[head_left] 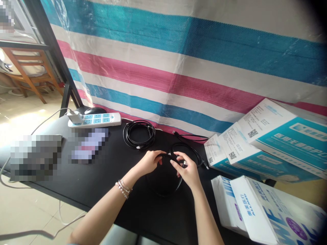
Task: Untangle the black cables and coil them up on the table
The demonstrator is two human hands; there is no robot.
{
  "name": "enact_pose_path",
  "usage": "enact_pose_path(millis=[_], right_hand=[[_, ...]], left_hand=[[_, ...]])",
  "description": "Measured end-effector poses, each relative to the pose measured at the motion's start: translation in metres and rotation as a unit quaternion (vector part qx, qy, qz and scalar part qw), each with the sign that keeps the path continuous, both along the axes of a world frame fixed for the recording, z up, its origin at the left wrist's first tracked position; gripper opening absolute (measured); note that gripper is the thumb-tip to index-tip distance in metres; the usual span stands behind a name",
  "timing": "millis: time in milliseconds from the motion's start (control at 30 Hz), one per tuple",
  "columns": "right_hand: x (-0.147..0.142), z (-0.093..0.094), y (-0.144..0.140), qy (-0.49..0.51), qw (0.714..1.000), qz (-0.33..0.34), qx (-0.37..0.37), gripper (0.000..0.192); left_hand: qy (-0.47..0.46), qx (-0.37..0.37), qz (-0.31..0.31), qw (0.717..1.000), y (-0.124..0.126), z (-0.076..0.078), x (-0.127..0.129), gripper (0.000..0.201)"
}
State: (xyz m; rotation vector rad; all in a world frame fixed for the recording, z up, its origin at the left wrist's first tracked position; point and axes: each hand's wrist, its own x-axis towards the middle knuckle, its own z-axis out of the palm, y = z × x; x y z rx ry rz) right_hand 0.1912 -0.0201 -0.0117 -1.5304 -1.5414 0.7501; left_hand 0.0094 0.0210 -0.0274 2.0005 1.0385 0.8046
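Between my two hands, a little above the black table [107,183], is a looped black cable [165,196]. My left hand [150,162] pinches the top of the loop from the left, its fingers closed round it. Closed on the same loop from the right is my right hand [187,169], with a small light plug end showing by its fingers. Behind my hands lies a coiled black cable [139,134]. Another black cable [196,149] lies looped just beyond my right hand, partly hidden by it. A thinner black cable [192,137] rests near the striped sheet.
A white power strip [116,119] with a plugged-in white adapter [74,117] lies at the back left, near a dark mouse [95,110]. Stacked blue-and-white boxes [242,146] and white boxes [260,211] stand at the right. A striped plastic sheet [158,81] hangs behind the table.
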Motion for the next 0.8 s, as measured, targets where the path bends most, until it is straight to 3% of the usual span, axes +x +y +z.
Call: enact_pose_path(millis=[167,433,600,700,800], right_hand=[[-0.001,-0.001,0.000,0.089,0.995,-0.015,-0.030,0.051],[-0.002,-0.003,-0.001,0.036,0.999,-0.005,-0.021,0.030],[-0.007,-0.006,-0.001,0.049,0.998,-0.045,0.014,0.032],[-0.008,-0.006,-0.001,0.052,0.995,-0.075,0.029,0.033],[-0.009,-0.004,-0.002,0.061,0.990,-0.114,0.048,0.035]], left_hand=[[-0.020,0.019,0.019,0.999,-0.003,0.002,0.004,0.037],[-0.086,-0.005,0.055,0.995,-0.004,0.004,0.006,0.033],[-0.180,-0.113,0.078,0.974,-0.002,0.004,0.006,0.034],[-0.237,-0.212,0.061,0.946,-0.001,0.008,0.004,0.035],[-0.268,-0.258,0.030,0.928,-0.002,0.015,-0.001,0.040]])
